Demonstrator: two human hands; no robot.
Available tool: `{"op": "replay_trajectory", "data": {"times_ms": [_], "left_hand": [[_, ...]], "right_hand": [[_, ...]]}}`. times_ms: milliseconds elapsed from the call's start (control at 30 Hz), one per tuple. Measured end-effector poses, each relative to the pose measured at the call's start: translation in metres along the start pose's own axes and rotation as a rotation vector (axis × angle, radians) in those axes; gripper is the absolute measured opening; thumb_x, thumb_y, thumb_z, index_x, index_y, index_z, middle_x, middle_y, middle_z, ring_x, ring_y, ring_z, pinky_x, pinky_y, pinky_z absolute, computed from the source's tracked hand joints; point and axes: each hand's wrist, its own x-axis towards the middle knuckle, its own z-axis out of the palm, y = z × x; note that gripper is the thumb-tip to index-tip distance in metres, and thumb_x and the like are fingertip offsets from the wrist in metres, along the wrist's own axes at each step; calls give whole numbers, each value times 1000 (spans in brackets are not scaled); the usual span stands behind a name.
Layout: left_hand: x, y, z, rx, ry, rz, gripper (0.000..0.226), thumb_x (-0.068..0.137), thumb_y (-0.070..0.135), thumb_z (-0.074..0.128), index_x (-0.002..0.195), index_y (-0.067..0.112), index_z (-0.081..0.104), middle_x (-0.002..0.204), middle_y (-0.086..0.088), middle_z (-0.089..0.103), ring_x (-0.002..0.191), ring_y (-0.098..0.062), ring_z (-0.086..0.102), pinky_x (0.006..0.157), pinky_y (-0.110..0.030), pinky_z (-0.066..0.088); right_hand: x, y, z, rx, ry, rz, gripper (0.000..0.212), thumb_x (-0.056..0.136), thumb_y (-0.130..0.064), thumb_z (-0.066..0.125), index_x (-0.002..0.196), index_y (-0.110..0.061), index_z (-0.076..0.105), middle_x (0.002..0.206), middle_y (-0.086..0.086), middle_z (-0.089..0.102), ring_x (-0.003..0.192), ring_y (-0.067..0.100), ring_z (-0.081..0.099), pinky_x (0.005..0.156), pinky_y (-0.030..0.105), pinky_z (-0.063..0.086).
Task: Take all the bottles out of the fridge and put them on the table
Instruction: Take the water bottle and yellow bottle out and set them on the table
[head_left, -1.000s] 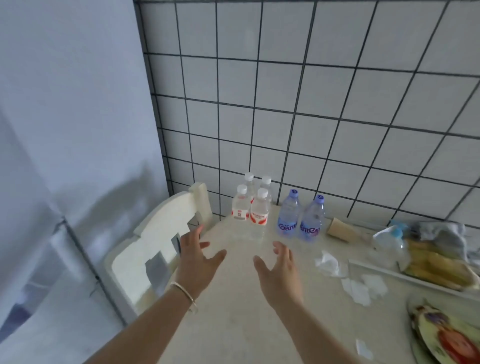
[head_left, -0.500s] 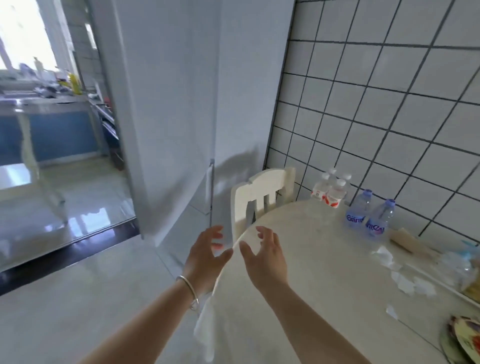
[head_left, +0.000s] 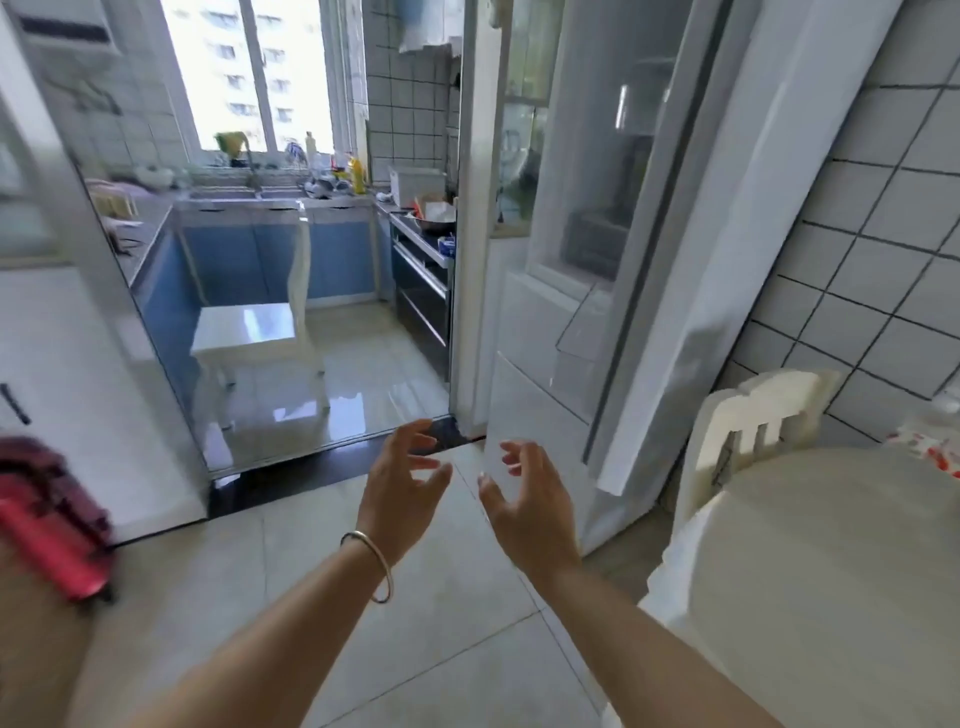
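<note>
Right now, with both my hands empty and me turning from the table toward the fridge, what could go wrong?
The white chair stands tight between the table edge and the fridge; you might bump it. The floor tiles look glossy, perhaps slippery underfoot. Both the left hand and right hand are free, so carrying several bottles together could mean dropping one.

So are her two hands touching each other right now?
Apart. The head view shows floor plainly between the left hand and the right hand; both have loosely spread fingers and hold nothing.
</note>
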Motion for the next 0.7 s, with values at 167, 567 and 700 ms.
{"op": "replay_trajectory", "data": {"times_ms": [167, 567, 700], "left_hand": [[69, -38, -78, -5, -7, -5, 48, 81, 6, 68, 125, 10, 49, 105, -2, 56, 78, -3, 59, 63, -1, 46], [239, -109, -117, 8, 28, -9, 47, 83, 14, 68, 126, 15, 47, 107, 3, 54, 78, -1, 56, 58, -1, 45], [319, -125, -99, -21, 23, -14, 46, 84, 16, 67, 125, 20, 46, 107, 6, 54, 79, 6, 55, 57, -8, 46]], "right_hand": [[52, -61, 69, 121, 51, 112, 38, 86, -34, 59, 120, -20, 48, 116, -1, 59, 103, 15, 56, 88, 32, 47], [219, -107, 172, 170, 91, 94, 38, 89, -33, 58, 121, -18, 48, 117, 2, 59, 103, 17, 57, 81, 26, 45], [308, -102, 194, 179, 106, 73, 38, 88, -35, 57, 122, -18, 48, 119, 1, 60, 103, 17, 57, 83, 29, 47]]}}
